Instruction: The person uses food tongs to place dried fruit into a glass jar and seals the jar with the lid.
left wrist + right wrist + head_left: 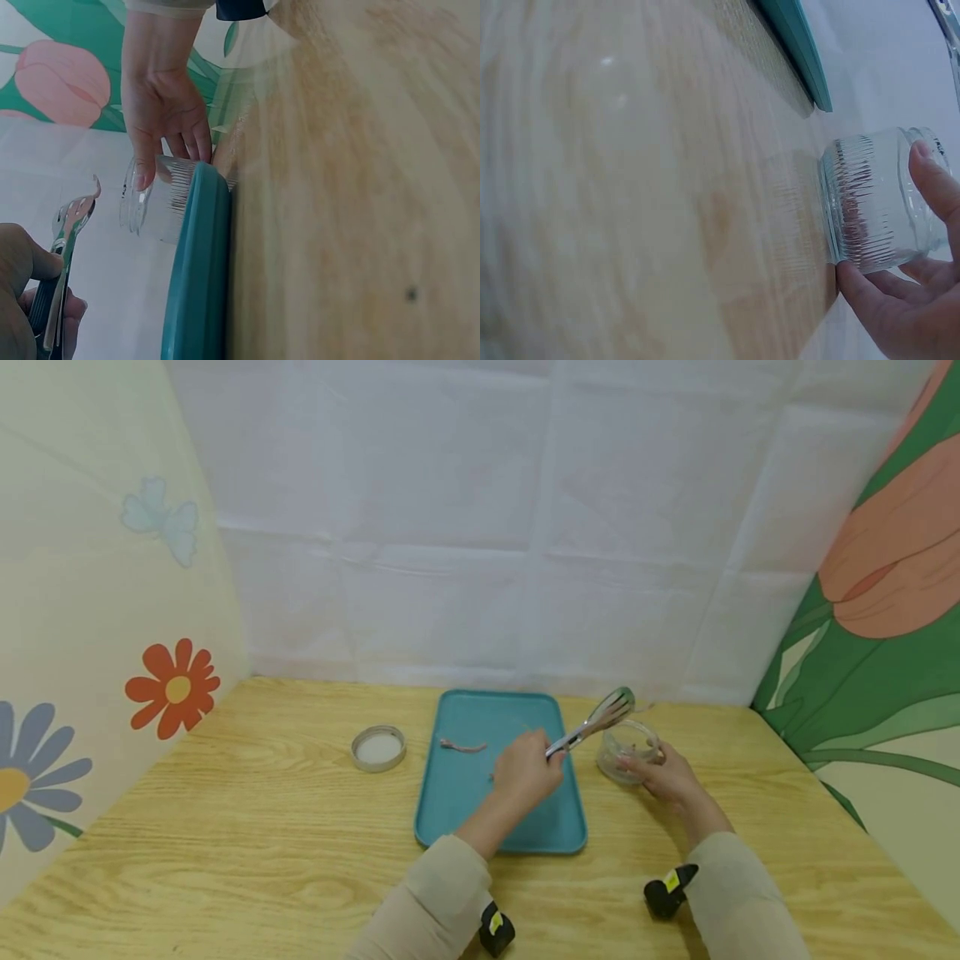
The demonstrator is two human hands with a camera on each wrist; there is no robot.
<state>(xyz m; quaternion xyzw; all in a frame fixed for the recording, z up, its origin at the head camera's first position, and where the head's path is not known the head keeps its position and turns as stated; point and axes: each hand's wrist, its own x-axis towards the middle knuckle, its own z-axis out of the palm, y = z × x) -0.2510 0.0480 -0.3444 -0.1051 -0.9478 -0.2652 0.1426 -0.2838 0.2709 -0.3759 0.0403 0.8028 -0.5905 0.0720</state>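
Note:
My left hand (527, 770) grips a pair of metal tongs (597, 718) above the tray, their head pointing up and right toward the jar. A thin pinkish strip (97, 187) sticks out of the tongs' tip in the left wrist view. My right hand (672, 779) holds a clear glass jar (889, 199) with a ribbed lower part, thumb on one side and fingers around the other. The jar stands on the table, its mouth uncovered, and something reddish shows through its wall. A similar dried-looking strip (462, 747) lies on the blue-green tray (457, 814).
A round lid (378, 749) lies on the wooden table (300, 810) left of the tray. Behind the table hangs a white cloth (450, 527). Painted flower panels (885, 568) border both sides. A small dark bit beside my left hand lies on the tray.

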